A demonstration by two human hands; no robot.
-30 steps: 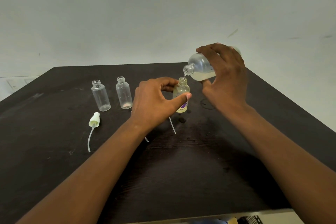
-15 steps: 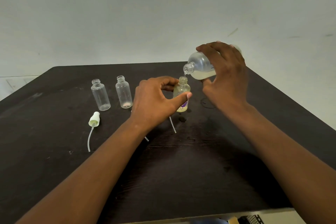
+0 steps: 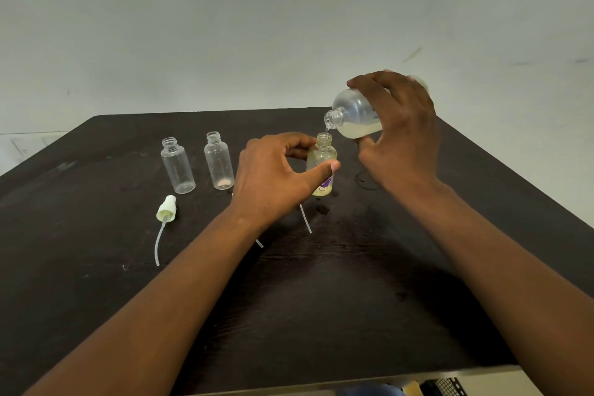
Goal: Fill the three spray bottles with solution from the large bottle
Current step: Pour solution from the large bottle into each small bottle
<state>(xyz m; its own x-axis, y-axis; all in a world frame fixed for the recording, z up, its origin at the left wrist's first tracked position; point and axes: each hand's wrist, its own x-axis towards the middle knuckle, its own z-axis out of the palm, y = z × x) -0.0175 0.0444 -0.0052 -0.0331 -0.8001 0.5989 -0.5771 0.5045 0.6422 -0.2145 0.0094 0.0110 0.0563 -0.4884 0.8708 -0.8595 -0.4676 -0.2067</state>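
Nearest us, our left hand (image 3: 276,173) is pinching the small labelled spray bottle (image 3: 321,167) upright on the dark table (image 3: 96,267), thumb in front, fingers curling behind. Just beyond and above, our right hand (image 3: 401,135) is clamping the large bottle (image 3: 353,112), its long axis tilting down-left, mouth hanging directly over the small neck.

Dark brown wood-grain counter (image 3: 321,299); clear small bottles (image 3: 177,167); pale yellow solution (image 3: 360,130); purple-printed label (image 3: 325,184); yellow-green sprayer cap (image 3: 166,209).
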